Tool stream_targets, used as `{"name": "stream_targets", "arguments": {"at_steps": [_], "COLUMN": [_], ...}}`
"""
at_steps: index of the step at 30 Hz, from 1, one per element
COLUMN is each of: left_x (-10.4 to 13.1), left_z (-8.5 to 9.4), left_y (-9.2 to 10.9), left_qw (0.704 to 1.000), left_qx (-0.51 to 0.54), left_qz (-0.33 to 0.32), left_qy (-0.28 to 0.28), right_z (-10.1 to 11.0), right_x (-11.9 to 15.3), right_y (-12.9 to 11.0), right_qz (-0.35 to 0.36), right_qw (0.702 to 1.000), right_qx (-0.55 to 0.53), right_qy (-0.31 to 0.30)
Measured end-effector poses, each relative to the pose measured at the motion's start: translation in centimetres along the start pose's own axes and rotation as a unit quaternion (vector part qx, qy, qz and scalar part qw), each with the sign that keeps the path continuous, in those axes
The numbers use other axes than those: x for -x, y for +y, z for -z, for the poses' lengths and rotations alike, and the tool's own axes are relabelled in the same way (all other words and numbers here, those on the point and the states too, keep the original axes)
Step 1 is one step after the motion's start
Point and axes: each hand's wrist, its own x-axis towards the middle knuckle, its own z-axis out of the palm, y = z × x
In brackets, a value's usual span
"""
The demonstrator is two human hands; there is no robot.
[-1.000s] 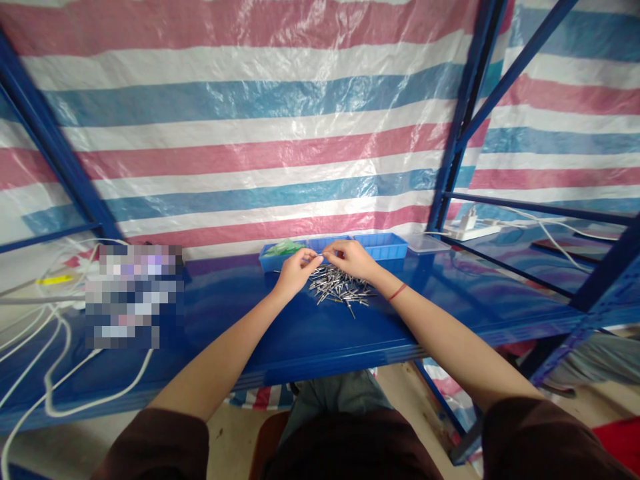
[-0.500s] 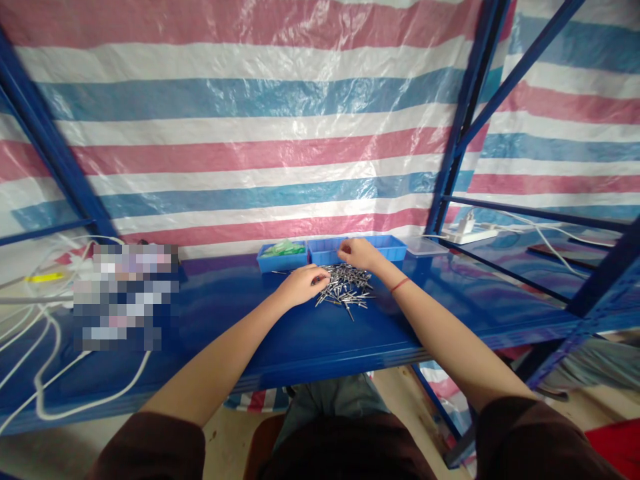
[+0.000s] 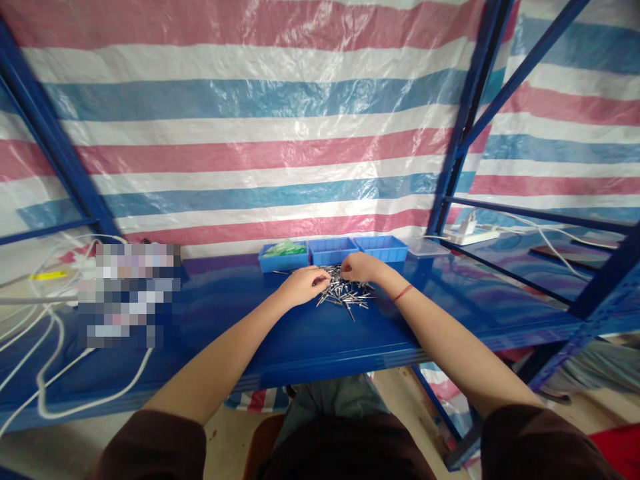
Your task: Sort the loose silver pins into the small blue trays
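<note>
A loose pile of thin silvery metal pins, which look like blind rivets [image 3: 345,295], lies on the blue tabletop [image 3: 320,340]. My left hand [image 3: 304,285] rests at the pile's left edge, its fingers curled closed; whatever they hold is too small to make out. Over the back right of the pile is my right hand [image 3: 362,268], fingertips pinched together and pointing down among the pins. Behind the pile stand three blue bins: a left bin [image 3: 283,264] with green plastic in it, a middle bin [image 3: 333,251] and a right bin [image 3: 383,250].
A clear plastic lid [image 3: 427,247] lies right of the bins. White cables [image 3: 45,373] and a blurred-out patch cover the left side. Blue metal posts [image 3: 457,143] frame the table, with a striped tarp [image 3: 280,153] behind. A power strip [image 3: 470,233] lies at the far right.
My right hand has come down and toward me, from in front of the bins to the back of the rivet pile. My left hand has stayed nearly still.
</note>
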Motion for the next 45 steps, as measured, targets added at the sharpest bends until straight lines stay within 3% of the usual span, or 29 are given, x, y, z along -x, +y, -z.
{"name": "stream_targets", "arguments": {"at_steps": [16,22,25,32,40,45], "left_x": [0.0,0.0,-0.1,-0.3,-0.4,-0.5], "left_z": [0.1,-0.1,-0.3,-0.3,-0.4,-0.4], "left_y": [0.1,-0.1,-0.4,-0.3,-0.3,-0.3], "left_qw": [1.000,0.999,1.000,0.996,0.991,0.984], "left_qx": [-0.023,-0.032,-0.023,0.040,0.086,0.131], "left_qz": [-0.004,-0.003,0.003,0.053,0.084,0.106], "left_qy": [-0.014,-0.008,0.007,0.055,0.066,0.063], "right_z": [-0.4,0.8,1.4,0.5,-0.2,-0.1], "right_x": [0.1,0.4,0.8,0.3,-0.2,0.0], "right_y": [-1.1,-0.6,-0.3,0.1,-0.7,-1.1], "right_qz": [0.000,0.005,-0.005,0.081,0.136,0.121], "right_qw": [1.000,1.000,0.996,0.933,0.895,0.879], "right_qx": [0.020,-0.019,-0.092,-0.351,-0.423,-0.460], "right_qy": [-0.016,-0.006,-0.001,-0.014,0.030,0.029]}}
